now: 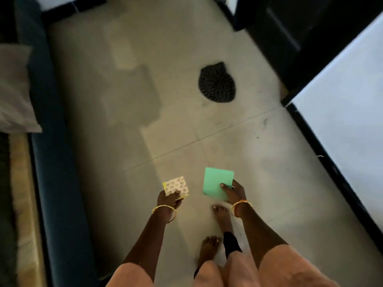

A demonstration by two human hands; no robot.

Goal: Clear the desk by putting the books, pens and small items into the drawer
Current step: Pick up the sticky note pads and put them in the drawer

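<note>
My left hand (169,198) grips a small square pad with a patterned cream cover and a yellow edge (176,186), held out low over the floor. My right hand (233,192) holds a green booklet (216,182) by its near right corner, thumb on top. Both wrists wear gold bangles. The two items are apart, side by side, above the tiled floor. No desk top or drawer shows plainly in view.
I stand barefoot on a pale tiled floor (145,90). A small dark oval mat (217,82) lies ahead. A dark blue sofa or bed edge (53,141) with a pillow (14,90) runs along the left. A white surface with a black edge (342,112) runs along the right.
</note>
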